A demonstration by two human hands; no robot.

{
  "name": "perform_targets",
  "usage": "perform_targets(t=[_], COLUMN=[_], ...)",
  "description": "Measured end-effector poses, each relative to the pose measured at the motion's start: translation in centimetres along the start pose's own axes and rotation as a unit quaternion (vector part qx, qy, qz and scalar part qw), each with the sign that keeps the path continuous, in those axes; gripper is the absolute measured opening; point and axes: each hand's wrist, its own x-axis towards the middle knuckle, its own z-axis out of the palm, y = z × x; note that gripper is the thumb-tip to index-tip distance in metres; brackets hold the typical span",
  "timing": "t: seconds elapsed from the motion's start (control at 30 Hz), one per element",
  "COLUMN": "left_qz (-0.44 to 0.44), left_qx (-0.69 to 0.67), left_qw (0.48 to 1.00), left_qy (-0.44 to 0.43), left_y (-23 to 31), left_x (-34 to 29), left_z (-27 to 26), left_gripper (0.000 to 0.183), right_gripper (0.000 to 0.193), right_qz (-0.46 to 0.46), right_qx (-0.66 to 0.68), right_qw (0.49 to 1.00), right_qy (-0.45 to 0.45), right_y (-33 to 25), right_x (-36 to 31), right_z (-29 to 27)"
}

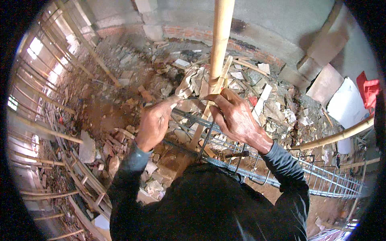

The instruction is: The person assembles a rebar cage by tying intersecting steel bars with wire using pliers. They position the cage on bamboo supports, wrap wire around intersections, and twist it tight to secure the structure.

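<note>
Rebar cage (281, 172) lies under your two hands, a long frame of grey ribbed bars and thin square stirrups that runs from below your fingers away toward your right, over rubble. Your left hand (155, 122) is clenched, knuckles up, with the thumb and forefinger pinched at its top; a thin tie wire (193, 98) seems to run from that pinch across to your other hand, though it is too fine to be sure your fingers grip it. Your right hand (235, 116) sits just beside the left, fingers curled and pointing toward it, their tips bent down onto the top bar (191, 116) of the cage where it crosses a slanting wooden batten (201, 128). Whether those fingers clamp the bar or only press on it, you cannot tell from here. One dark stirrup (205, 140) drops straight down from below your right fingertips. Just beyond your fingertips an upright bamboo pole (220, 40) rises. Broken bricks, plaster pieces and scraps of wood cover the ground (120, 108) beyond and to the left of your left knuckles. Well out to your right another bamboo pole (341, 134) lies slanted beside the cage's far end.
</note>
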Motion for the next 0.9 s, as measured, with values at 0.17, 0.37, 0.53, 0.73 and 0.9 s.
perform_targets(t=[0.17,0.37,0.53,0.73,0.9], left_qz=[0.063,-0.045,-0.156,-0.170,-0.289], left_qx=[0.200,0.075,-0.090,0.009,0.058], left_qw=[0.957,0.974,0.982,0.985,0.955], left_qy=[-0.200,-0.211,-0.049,0.037,0.024], left_y=[-2.0,-0.8,-2.7,-8.1,-13.8], left_x=[-1.4,-5.9,-6.4,-9.5,-15.1], left_z=[-2.4,2.5,5.6,2.8,5.3], left_gripper=[0.036,0.032,0.036,0.028,0.028], right_gripper=[0.021,0.021,0.032,0.019,0.020], right_qz=[-0.085,-0.099,-0.163,0.083,0.226], right_qx=[-0.069,-0.063,-0.064,-0.003,-0.075], right_qw=[0.992,0.970,0.982,0.986,0.934], right_qy=[-0.067,-0.214,-0.066,0.143,-0.266], right_y=[0.8,1.0,0.9,4.9,13.5], right_x=[-1.7,-2.6,-0.4,-0.7,-3.7], right_z=[0.9,5.6,6.4,0.8,6.6])
